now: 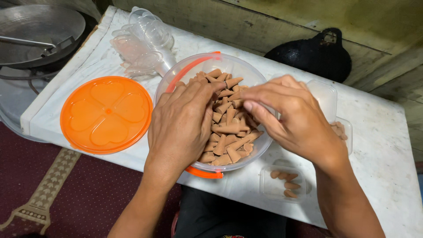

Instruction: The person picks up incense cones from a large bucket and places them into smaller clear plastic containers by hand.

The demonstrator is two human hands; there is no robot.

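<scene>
A round clear plastic bowl (211, 61) with an orange handle holds several brown cone-shaped pieces (229, 132). Both of my hands reach into it. My left hand (180, 123) lies palm down over the left half, fingers curled among the cones. My right hand (286, 114) comes in from the right, with its thumb and fingers pinching at cones near the bowl's middle. Whether either hand actually holds a cone is hidden by the fingers.
An orange round lid (105, 114) lies left of the bowl on the white table (379, 145). A stack of clear plastic lids (141, 44) sits behind. Small clear boxes (284, 183) with a few cones stand at right. A black pan (313, 55) and a metal wok (35, 31) flank the table.
</scene>
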